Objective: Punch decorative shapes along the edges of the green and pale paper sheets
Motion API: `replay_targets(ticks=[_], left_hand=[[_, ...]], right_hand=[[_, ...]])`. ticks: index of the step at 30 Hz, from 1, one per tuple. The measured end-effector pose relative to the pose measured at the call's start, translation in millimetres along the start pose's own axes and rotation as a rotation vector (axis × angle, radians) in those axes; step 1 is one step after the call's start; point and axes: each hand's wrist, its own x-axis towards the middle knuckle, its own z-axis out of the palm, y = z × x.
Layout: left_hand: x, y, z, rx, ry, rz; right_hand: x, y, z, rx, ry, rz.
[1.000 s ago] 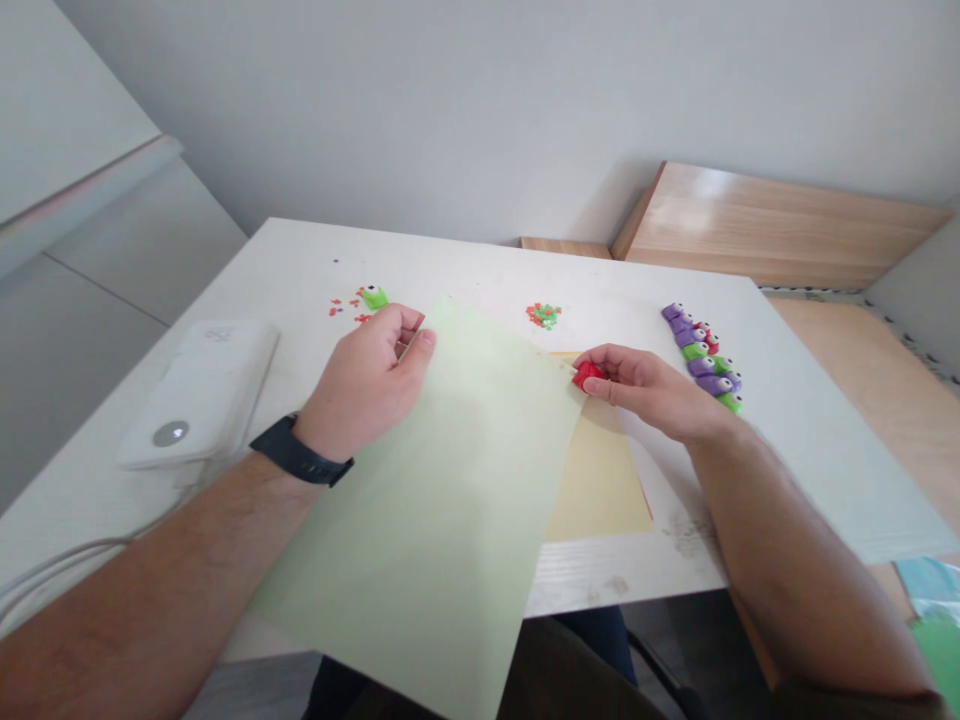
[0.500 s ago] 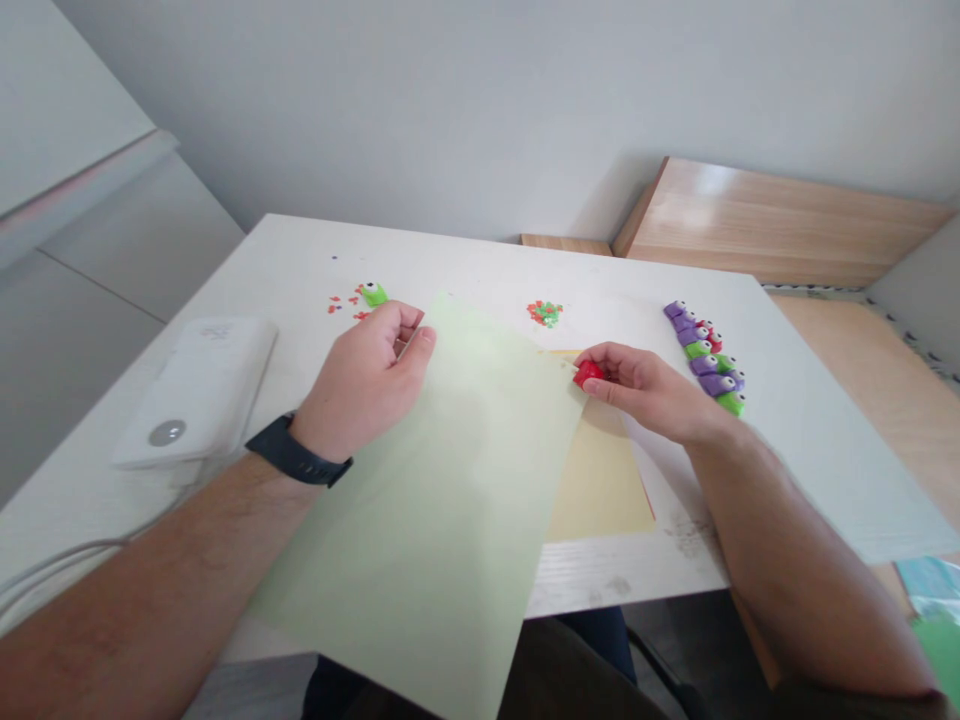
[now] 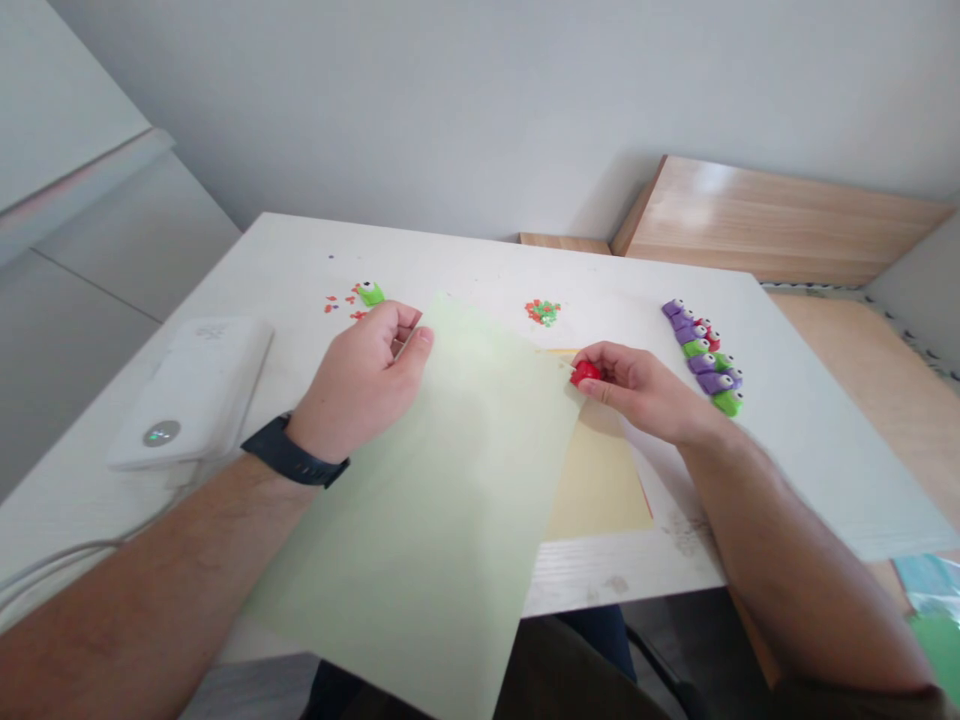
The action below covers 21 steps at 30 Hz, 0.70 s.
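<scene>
My left hand (image 3: 367, 365) pinches the upper left edge of a large pale green sheet (image 3: 442, 480), which slants down past the table's front edge. My right hand (image 3: 637, 385) has its fingers closed round a small red lump (image 3: 585, 373) at the sheet's right corner. A thin pale bit sticks out to the left of the lump. Under the green sheet, partly covered, a yellow sheet (image 3: 600, 480) lies on the table. Just beyond my left hand sits a green piece with an eye (image 3: 370, 293), beside small orange bits (image 3: 330, 308).
A pile of red and green bits (image 3: 543, 312) lies at mid-table. Purple, green and red pieces with eyes (image 3: 703, 358) stand in rows on the right. On the left is a white box-shaped device (image 3: 196, 390) with cables (image 3: 67, 555). Behind is a wooden panel (image 3: 772, 215).
The view has shifted very slightly. A green light now shows on the white device's round display. Both hands keep their hold, nearly unmoved.
</scene>
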Motion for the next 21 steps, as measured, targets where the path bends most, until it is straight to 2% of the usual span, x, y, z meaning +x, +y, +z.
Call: replay_targets(ticks=[6,10,21], left_hand=[[-0.8,1.1,-1.0,0.018,-0.020,0.011],[-0.1,-0.8,0.5,0.027,0.018,0.000],[0.9,-2.6,2.0,0.017,0.026,0.002]], right_hand=[[1.3,1.3,2.8,-0.033,0.004,0.013],[1.6,-1.4,3.1,-0.036,0.025,0.014],[3.2,1.2,5.8,-0.123,0.093,0.007]])
